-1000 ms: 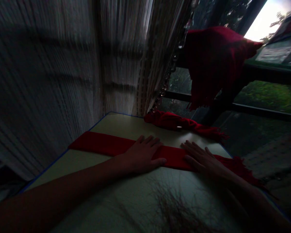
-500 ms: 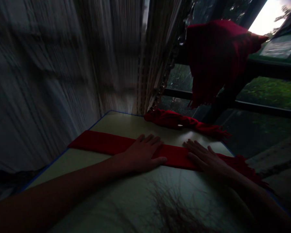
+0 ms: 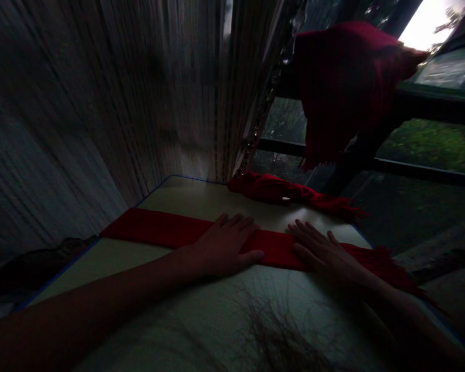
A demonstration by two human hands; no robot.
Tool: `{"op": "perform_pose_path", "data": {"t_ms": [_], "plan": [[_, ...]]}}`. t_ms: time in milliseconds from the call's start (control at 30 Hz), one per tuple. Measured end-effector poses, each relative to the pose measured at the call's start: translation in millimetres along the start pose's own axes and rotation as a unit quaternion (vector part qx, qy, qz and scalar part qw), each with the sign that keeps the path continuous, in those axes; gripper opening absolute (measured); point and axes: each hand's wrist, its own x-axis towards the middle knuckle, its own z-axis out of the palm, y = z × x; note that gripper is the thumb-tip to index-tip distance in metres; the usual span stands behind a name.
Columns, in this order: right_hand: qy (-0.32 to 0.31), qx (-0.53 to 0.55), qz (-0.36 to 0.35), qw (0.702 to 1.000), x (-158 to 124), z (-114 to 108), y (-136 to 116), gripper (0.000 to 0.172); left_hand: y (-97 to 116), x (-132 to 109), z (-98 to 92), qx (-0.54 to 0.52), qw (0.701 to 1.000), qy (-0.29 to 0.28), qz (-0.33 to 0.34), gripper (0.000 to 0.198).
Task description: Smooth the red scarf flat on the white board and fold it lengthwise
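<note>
A long red cloth (image 3: 158, 228), folded into a flat strip with a fringed right end, lies across the pale tabletop (image 3: 194, 194). On its middle rests my left hand (image 3: 230, 245), palm down, fingers spread. My right hand (image 3: 321, 248) lies flat on the strip farther right, fingers stretched out and fingertips reaching past its far edge. Neither hand grips anything. Behind the hands, a second red cloth (image 3: 271, 189) with a fringe lies bunched along the table's far edge.
Another red fringed cloth (image 3: 344, 88) hangs over a dark rail (image 3: 442, 106) at the upper right. Pale curtains (image 3: 101, 103) hang behind the table on the left. Greenery shows past the dark frame. Strands of hair cross the bottom of the view.
The whole view has shifted slightly. My right hand is a little farther left along the red strip. My left hand has stayed on the cloth.
</note>
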Motion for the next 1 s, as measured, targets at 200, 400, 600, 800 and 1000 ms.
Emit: {"op": "perform_pose_path", "data": {"t_ms": [200, 400, 600, 800, 1000], "plan": [[-0.019, -0.026, 0.072, 0.997, -3, -3, 28, 0.074, 2, -1, -2.7, -0.003, 1.0, -0.01, -0.005, 0.078], [0.023, -0.011, 0.026, 0.999, 2, 0, 12, 0.07, 2, 0, -0.7, 0.005, 1.0, -0.009, -0.007, 0.078], [-0.026, -0.046, 0.062, 0.997, -2, -3, 23, 0.067, 1, 0, -0.4, 0.002, 1.0, -0.005, -0.001, 0.078], [0.011, -0.013, 0.057, 0.998, 2, 0, 25, 0.071, 4, 0, -3.2, 0.002, 1.0, -0.018, -0.01, 0.078], [-0.006, -0.001, 0.013, 1.0, 1, 6, 18, 0.07, 2, 0, -0.8, -0.001, 1.0, -0.011, -0.007, 0.078]]}}
